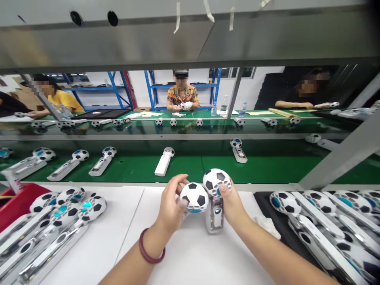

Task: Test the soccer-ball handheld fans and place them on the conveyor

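Note:
My left hand (172, 209) is closed round a handheld device with a black-and-white football-patterned head (194, 196); most of its body is hidden behind my fingers. In my right hand (234, 204) is a second football-headed device (216, 181), gripped at the head with the thumb on its slotted part. Its handle (214, 217) hangs down and shows a clear casing with a white panel and a small lit display. Both heads are side by side, close together or touching, above the white work surface (181, 257).
Football-headed devices (67, 213) lie piled on the left beside a red bin (22, 202). More fill a black tray (261, 198) on the right, near a crumpled white cloth (267, 226). Ahead, a green conveyor (133, 166) carries several. A metal post (341, 166) slants at right. Co-workers sit opposite.

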Demonstrator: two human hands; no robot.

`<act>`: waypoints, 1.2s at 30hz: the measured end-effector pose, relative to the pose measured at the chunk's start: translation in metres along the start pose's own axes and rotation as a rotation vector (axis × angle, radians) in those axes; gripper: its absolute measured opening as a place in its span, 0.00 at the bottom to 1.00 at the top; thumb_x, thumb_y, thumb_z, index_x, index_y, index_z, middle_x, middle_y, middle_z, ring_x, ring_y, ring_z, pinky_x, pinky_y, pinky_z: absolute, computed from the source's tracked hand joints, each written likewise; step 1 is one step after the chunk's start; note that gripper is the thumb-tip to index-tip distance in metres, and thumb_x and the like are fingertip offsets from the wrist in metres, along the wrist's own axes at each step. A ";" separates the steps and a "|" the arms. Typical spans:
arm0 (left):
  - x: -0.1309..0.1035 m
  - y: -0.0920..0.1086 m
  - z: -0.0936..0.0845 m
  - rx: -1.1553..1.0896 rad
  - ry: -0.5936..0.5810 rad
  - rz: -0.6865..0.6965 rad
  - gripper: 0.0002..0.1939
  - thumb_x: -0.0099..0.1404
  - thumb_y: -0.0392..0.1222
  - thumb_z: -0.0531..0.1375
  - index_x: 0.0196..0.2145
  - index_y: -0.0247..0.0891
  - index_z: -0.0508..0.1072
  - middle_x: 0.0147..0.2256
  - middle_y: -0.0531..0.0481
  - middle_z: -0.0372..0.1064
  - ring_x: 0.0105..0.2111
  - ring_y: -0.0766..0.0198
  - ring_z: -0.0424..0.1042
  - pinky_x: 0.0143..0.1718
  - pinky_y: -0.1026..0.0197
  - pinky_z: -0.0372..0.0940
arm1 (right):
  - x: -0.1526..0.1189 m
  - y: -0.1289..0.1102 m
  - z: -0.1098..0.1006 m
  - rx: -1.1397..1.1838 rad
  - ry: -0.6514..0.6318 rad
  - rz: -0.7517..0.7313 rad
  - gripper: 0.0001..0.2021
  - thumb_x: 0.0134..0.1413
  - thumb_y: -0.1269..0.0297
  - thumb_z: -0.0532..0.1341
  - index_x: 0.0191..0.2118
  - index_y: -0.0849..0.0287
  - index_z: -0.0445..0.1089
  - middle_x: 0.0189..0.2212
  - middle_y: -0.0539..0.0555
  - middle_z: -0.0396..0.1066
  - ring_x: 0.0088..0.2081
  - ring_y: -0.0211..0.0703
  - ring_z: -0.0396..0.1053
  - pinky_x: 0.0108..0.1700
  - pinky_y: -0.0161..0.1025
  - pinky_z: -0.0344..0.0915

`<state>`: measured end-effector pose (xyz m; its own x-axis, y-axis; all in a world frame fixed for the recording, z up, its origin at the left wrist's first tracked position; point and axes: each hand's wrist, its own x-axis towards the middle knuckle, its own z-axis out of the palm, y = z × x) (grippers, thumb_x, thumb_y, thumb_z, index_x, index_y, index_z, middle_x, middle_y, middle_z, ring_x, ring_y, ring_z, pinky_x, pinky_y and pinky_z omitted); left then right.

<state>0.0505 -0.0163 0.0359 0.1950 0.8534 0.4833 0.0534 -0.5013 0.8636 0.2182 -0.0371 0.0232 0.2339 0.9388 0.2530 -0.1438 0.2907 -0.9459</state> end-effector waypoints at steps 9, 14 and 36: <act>-0.016 0.006 -0.004 0.245 -0.029 -0.186 0.33 0.52 0.69 0.53 0.42 0.36 0.64 0.33 0.44 0.70 0.32 0.54 0.69 0.31 0.57 0.63 | -0.009 0.016 -0.007 0.007 0.056 -0.057 0.36 0.39 0.37 0.62 0.50 0.55 0.55 0.44 0.59 0.62 0.44 0.51 0.65 0.47 0.49 0.62; -0.019 0.004 -0.009 0.062 0.042 -0.182 0.30 0.59 0.66 0.48 0.41 0.35 0.66 0.30 0.45 0.71 0.31 0.57 0.70 0.32 0.59 0.64 | -0.016 0.023 -0.010 0.056 0.020 -0.070 0.36 0.34 0.38 0.65 0.48 0.52 0.57 0.46 0.59 0.58 0.46 0.54 0.62 0.47 0.50 0.62; -0.035 -0.036 -0.014 -0.708 -0.172 -0.770 0.20 0.56 0.38 0.61 0.43 0.41 0.56 0.35 0.49 0.68 0.31 0.60 0.71 0.38 0.50 0.66 | -0.026 0.023 -0.012 0.329 -0.278 0.616 0.25 0.41 0.60 0.68 0.42 0.55 0.55 0.35 0.50 0.68 0.39 0.44 0.68 0.44 0.44 0.63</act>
<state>0.0285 -0.0264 -0.0098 0.4899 0.8465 -0.2085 -0.3504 0.4102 0.8420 0.2207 -0.0574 -0.0080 -0.2266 0.9490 -0.2194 -0.4604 -0.3028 -0.8344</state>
